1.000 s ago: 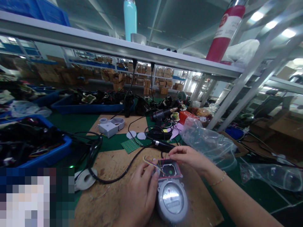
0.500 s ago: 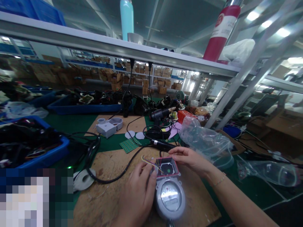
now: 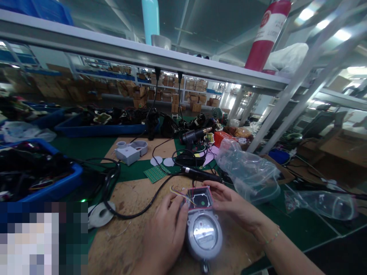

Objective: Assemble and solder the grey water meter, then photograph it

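A grey meter [image 3: 204, 233] with a round glass window lies on the brown work board [image 3: 126, 244]. Its square wiring box [image 3: 200, 199], rimmed in red, faces up and shows a dark inside with a green spot. Thin coloured wires [image 3: 179, 191] rise over the box's left edge. My left hand [image 3: 166, 225] grips the box's left side, fingers closed near these wires. Against the right wall rests my right hand [image 3: 232, 204], thumb and fingers bent around the corner. The undersides of the fingers are partly hidden.
Beyond the board lie a black soldering-iron-like handle [image 3: 200, 174], a green circuit board [image 3: 156, 173], a grey housing [image 3: 130, 152] and a heat gun [image 3: 195, 136]. Clear plastic bags [image 3: 249, 172] sit right. A black cable [image 3: 143, 212] crosses the board; a blue bin [image 3: 65, 179] stands left.
My right hand has slid down the meter's right side, its thumb now lower by the box corner. The left hand keeps its grip. The view has shifted slightly.
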Action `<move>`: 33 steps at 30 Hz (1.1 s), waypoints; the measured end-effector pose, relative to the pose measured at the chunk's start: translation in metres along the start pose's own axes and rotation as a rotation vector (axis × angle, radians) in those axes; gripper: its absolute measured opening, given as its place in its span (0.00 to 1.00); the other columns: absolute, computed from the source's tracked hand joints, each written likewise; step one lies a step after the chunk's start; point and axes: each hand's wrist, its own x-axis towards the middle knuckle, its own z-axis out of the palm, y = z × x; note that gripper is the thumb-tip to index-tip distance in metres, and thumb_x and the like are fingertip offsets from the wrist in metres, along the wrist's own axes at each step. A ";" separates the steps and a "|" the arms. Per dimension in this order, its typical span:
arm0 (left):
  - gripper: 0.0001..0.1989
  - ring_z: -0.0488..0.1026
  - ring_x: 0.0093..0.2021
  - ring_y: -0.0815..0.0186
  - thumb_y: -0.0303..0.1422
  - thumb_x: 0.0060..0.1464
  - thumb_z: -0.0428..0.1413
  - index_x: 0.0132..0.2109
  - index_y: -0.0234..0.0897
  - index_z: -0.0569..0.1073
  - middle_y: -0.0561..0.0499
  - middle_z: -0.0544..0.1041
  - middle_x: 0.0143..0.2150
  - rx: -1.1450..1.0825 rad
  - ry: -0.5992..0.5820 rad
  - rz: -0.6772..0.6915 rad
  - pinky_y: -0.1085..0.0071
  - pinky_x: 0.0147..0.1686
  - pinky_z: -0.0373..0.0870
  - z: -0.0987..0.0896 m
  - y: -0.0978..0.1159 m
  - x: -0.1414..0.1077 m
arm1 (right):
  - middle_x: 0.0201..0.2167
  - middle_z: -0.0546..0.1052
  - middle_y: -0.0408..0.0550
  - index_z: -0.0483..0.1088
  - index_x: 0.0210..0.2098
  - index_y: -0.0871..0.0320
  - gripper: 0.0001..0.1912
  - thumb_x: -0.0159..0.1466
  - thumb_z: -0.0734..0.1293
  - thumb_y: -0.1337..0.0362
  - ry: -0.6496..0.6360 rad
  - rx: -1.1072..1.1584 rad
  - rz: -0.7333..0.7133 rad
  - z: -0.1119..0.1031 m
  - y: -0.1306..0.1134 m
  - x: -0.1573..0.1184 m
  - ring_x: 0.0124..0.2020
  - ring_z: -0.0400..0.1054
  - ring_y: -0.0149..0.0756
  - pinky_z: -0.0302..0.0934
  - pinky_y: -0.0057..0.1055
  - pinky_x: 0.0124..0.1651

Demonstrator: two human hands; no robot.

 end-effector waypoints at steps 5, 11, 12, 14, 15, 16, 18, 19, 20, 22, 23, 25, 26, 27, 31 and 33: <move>0.20 0.72 0.60 0.52 0.44 0.71 0.43 0.58 0.43 0.73 0.43 0.73 0.60 -0.064 -0.005 -0.011 0.50 0.61 0.69 -0.003 0.000 -0.001 | 0.64 0.70 0.50 0.69 0.61 0.52 0.33 0.58 0.78 0.67 0.041 -0.020 -0.029 0.006 0.002 0.003 0.68 0.62 0.45 0.50 0.46 0.74; 0.18 0.70 0.62 0.54 0.44 0.71 0.45 0.59 0.47 0.72 0.46 0.72 0.60 -0.188 -0.013 -0.033 0.52 0.64 0.65 -0.005 0.000 -0.001 | 0.62 0.71 0.50 0.67 0.61 0.53 0.35 0.57 0.79 0.66 0.062 -0.050 -0.005 0.013 0.001 0.004 0.65 0.65 0.43 0.54 0.42 0.70; 0.18 0.69 0.62 0.55 0.45 0.71 0.45 0.60 0.47 0.72 0.47 0.71 0.60 -0.208 -0.014 -0.040 0.52 0.64 0.64 -0.005 0.000 -0.001 | 0.62 0.71 0.49 0.66 0.61 0.53 0.36 0.56 0.79 0.66 0.066 -0.054 0.002 0.015 0.000 0.004 0.65 0.65 0.43 0.55 0.41 0.69; 0.18 0.68 0.63 0.56 0.45 0.71 0.46 0.60 0.48 0.71 0.48 0.71 0.61 -0.236 -0.017 -0.053 0.52 0.65 0.63 -0.005 0.001 -0.001 | 0.61 0.71 0.49 0.65 0.61 0.53 0.38 0.55 0.80 0.64 0.078 -0.066 0.016 0.019 -0.001 0.005 0.64 0.66 0.42 0.57 0.40 0.67; 0.18 0.68 0.63 0.56 0.44 0.71 0.46 0.60 0.49 0.71 0.48 0.71 0.61 -0.246 -0.018 -0.055 0.52 0.66 0.62 -0.005 0.001 0.000 | 0.61 0.72 0.49 0.65 0.61 0.54 0.38 0.54 0.80 0.64 0.084 -0.074 0.023 0.022 -0.003 0.005 0.63 0.66 0.42 0.58 0.39 0.67; 0.17 0.68 0.63 0.56 0.44 0.71 0.46 0.60 0.49 0.71 0.48 0.71 0.61 -0.257 -0.017 -0.055 0.52 0.65 0.62 -0.005 0.001 0.000 | 0.60 0.72 0.50 0.65 0.60 0.55 0.39 0.53 0.81 0.63 0.089 -0.085 0.033 0.025 -0.005 0.005 0.62 0.67 0.42 0.59 0.38 0.66; 0.17 0.68 0.63 0.56 0.44 0.71 0.46 0.59 0.48 0.72 0.47 0.71 0.59 -0.287 -0.009 -0.060 0.51 0.65 0.62 -0.004 0.001 0.000 | 0.58 0.74 0.51 0.65 0.57 0.57 0.38 0.51 0.82 0.62 0.091 -0.111 0.059 0.031 -0.009 0.006 0.59 0.70 0.42 0.61 0.38 0.63; 0.17 0.68 0.63 0.55 0.44 0.71 0.46 0.59 0.47 0.72 0.47 0.71 0.59 -0.306 -0.004 -0.067 0.51 0.65 0.62 -0.003 0.000 0.000 | 0.56 0.75 0.52 0.65 0.56 0.58 0.39 0.50 0.82 0.61 0.093 -0.127 0.073 0.035 -0.011 0.007 0.57 0.71 0.42 0.63 0.38 0.61; 0.17 0.68 0.63 0.55 0.43 0.71 0.46 0.59 0.47 0.72 0.47 0.71 0.59 -0.329 0.001 -0.079 0.50 0.65 0.62 -0.002 -0.001 0.000 | 0.55 0.76 0.53 0.64 0.55 0.58 0.39 0.49 0.82 0.60 0.096 -0.143 0.089 0.038 -0.013 0.008 0.55 0.72 0.42 0.64 0.38 0.59; 0.18 0.68 0.63 0.54 0.43 0.71 0.46 0.60 0.48 0.72 0.47 0.71 0.59 -0.385 0.001 -0.120 0.49 0.65 0.62 0.001 -0.003 -0.001 | 0.51 0.77 0.52 0.63 0.55 0.58 0.42 0.47 0.83 0.60 0.113 -0.183 0.113 0.042 -0.015 0.011 0.51 0.73 0.42 0.66 0.37 0.55; 0.18 0.69 0.62 0.54 0.42 0.71 0.46 0.60 0.48 0.72 0.47 0.71 0.60 -0.414 0.001 -0.144 0.49 0.65 0.63 0.003 -0.005 -0.001 | 0.50 0.77 0.52 0.62 0.55 0.58 0.43 0.46 0.83 0.60 0.127 -0.207 0.121 0.044 -0.016 0.013 0.50 0.73 0.41 0.66 0.37 0.54; 0.18 0.71 0.60 0.53 0.41 0.70 0.47 0.61 0.48 0.72 0.46 0.71 0.60 -0.468 0.005 -0.188 0.48 0.63 0.67 0.007 -0.008 -0.002 | 0.49 0.76 0.52 0.61 0.54 0.59 0.43 0.45 0.83 0.59 0.154 -0.265 0.131 0.047 -0.016 0.016 0.49 0.72 0.41 0.67 0.37 0.53; 0.18 0.72 0.58 0.53 0.41 0.70 0.48 0.60 0.47 0.73 0.45 0.72 0.59 -0.485 0.014 -0.201 0.49 0.61 0.70 0.008 -0.008 -0.003 | 0.50 0.76 0.52 0.61 0.54 0.59 0.44 0.45 0.83 0.59 0.167 -0.298 0.131 0.048 -0.016 0.018 0.49 0.72 0.42 0.67 0.37 0.53; 0.17 0.73 0.57 0.52 0.40 0.69 0.48 0.60 0.47 0.74 0.45 0.72 0.58 -0.496 0.026 -0.206 0.50 0.59 0.72 0.009 -0.009 -0.003 | 0.50 0.75 0.52 0.62 0.54 0.59 0.43 0.44 0.83 0.59 0.181 -0.335 0.128 0.050 -0.016 0.019 0.50 0.72 0.42 0.66 0.38 0.54; 0.17 0.74 0.56 0.53 0.39 0.68 0.50 0.60 0.48 0.75 0.45 0.73 0.58 -0.521 0.042 -0.185 0.53 0.54 0.76 0.010 -0.006 -0.004 | 0.54 0.72 0.52 0.63 0.55 0.57 0.42 0.45 0.83 0.59 0.271 -0.496 0.102 0.057 -0.016 0.022 0.54 0.69 0.45 0.64 0.43 0.59; 0.18 0.73 0.57 0.54 0.39 0.69 0.48 0.61 0.49 0.74 0.46 0.72 0.59 -0.529 0.015 -0.178 0.54 0.56 0.75 0.008 -0.003 -0.005 | 0.55 0.71 0.51 0.65 0.54 0.56 0.41 0.45 0.82 0.58 0.325 -0.564 0.093 0.062 -0.018 0.021 0.55 0.67 0.46 0.62 0.45 0.61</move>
